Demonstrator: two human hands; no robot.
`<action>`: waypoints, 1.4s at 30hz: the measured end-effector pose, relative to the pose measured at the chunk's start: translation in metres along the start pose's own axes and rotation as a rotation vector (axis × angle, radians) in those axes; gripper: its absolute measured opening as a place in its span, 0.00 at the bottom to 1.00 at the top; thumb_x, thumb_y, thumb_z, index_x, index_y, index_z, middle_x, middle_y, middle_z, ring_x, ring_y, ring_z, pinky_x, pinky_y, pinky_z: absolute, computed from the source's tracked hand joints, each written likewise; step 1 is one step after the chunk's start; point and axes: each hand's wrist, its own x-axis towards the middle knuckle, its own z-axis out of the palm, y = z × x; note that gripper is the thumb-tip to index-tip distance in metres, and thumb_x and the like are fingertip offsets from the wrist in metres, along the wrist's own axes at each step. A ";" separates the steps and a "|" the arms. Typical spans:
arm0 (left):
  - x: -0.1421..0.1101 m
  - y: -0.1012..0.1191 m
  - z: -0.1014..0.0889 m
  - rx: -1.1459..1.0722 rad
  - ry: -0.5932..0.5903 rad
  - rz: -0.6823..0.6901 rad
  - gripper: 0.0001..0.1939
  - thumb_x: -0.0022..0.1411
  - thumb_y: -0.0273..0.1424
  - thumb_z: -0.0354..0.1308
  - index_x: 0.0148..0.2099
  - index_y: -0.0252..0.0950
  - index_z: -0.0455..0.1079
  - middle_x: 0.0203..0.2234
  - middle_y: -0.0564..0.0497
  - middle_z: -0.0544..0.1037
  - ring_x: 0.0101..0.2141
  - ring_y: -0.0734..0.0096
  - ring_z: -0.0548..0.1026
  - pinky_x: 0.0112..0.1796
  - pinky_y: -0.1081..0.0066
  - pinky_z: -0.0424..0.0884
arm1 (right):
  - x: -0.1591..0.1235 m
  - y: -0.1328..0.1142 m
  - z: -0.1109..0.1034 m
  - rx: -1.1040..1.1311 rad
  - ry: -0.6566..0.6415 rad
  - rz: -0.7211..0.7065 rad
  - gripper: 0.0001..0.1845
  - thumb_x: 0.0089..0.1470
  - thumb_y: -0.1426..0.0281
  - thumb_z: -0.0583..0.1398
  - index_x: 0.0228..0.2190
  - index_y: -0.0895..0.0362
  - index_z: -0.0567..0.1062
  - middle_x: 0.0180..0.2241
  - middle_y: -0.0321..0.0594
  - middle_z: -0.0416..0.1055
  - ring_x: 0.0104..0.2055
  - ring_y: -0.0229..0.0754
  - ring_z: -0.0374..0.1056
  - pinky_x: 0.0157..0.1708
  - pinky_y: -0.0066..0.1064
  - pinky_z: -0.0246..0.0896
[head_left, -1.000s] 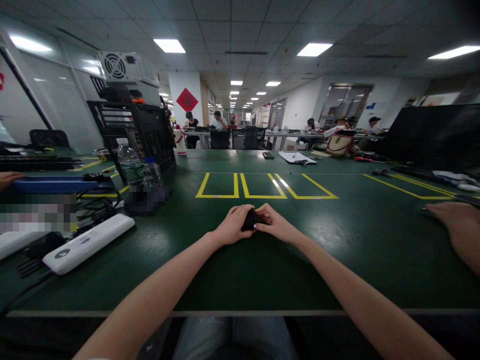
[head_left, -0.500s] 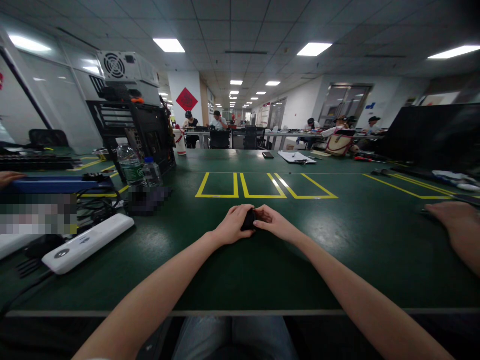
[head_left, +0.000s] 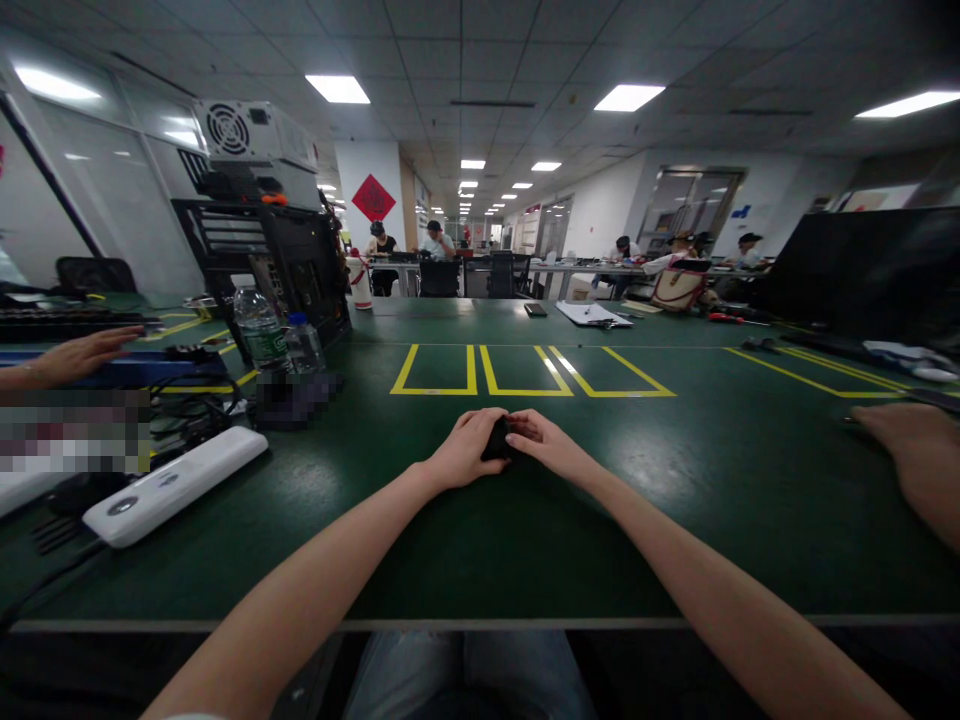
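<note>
A small black object (head_left: 496, 440) sits between my two hands, low over the green tabletop (head_left: 495, 560); its kind does not show, since fingers cover much of it. My left hand (head_left: 469, 447) is curled around its left side, thumb toward me and fingers over the far side. From the right, my right hand (head_left: 547, 443) has its thumb and fingertips bent against the same object. Just beyond my hands, yellow tape outlines (head_left: 525, 393) mark the tabletop.
On the left lie a white power strip (head_left: 176, 485), cables, two plastic bottles (head_left: 259, 330) and a black computer frame (head_left: 300, 260). A clipboard (head_left: 592, 315) and phone (head_left: 535, 310) are farther back. Other people's hands rest at left (head_left: 82, 357) and right (head_left: 915, 450).
My hands stay in place around the black object, with only a slight shift of the right fingers. At the left, another person's hand has reached farther in, over the blue item.
</note>
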 end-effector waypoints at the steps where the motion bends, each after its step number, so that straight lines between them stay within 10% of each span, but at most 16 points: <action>1: 0.000 0.000 0.000 -0.001 -0.004 0.001 0.31 0.48 0.33 0.57 0.53 0.39 0.48 0.47 0.47 0.63 0.49 0.62 0.60 0.51 0.57 0.49 | 0.000 0.001 -0.001 -0.006 -0.011 0.009 0.14 0.46 0.66 0.57 0.37 0.55 0.63 0.39 0.38 0.64 0.44 0.41 0.62 0.45 0.39 0.55; 42: 0.000 0.002 -0.002 0.005 -0.016 -0.013 0.31 0.48 0.32 0.57 0.53 0.40 0.47 0.47 0.47 0.63 0.49 0.61 0.60 0.51 0.56 0.49 | 0.000 0.005 -0.001 0.044 -0.058 -0.009 0.15 0.44 0.66 0.58 0.36 0.55 0.63 0.38 0.38 0.65 0.43 0.41 0.62 0.45 0.38 0.56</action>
